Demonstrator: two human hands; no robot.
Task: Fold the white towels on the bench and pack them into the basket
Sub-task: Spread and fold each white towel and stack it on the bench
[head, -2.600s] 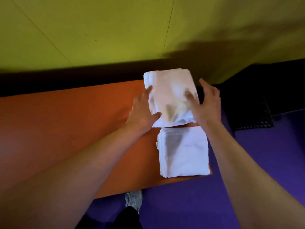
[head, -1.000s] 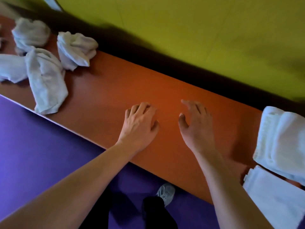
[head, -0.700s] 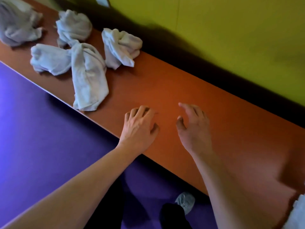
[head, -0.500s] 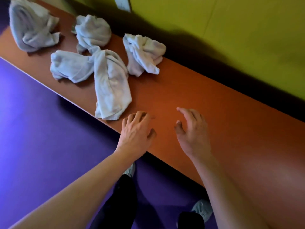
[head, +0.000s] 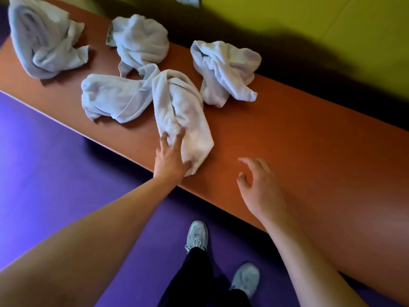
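Several crumpled white towels lie on the orange bench (head: pixel 309 140). The nearest is a long twisted towel (head: pixel 183 107) that runs toward the front edge. My left hand (head: pixel 171 159) rests on its near end, fingers stretched over the cloth and thumb at its corner. A second towel (head: pixel 110 98) lies tangled with it on the left. Others sit behind: one at the back (head: pixel 141 38), one at the far left (head: pixel 44 38), one toward the wall (head: pixel 223 67). My right hand (head: pixel 259 187) hovers over bare bench, fingers loosely spread, holding nothing. No basket is in view.
A yellow-green wall (head: pixel 309 18) with a dark strip runs behind the bench, and a wall socket (head: pixel 188 0) shows at the top. Purple floor (head: pixel 55 162) lies in front. My two shoes (head: pixel 197 235) stand close to the bench's front edge.
The view swung left from the folded towels to the crumpled pile. My left hand has reached forward onto the near end of the long towel. My right hand follows, still empty.
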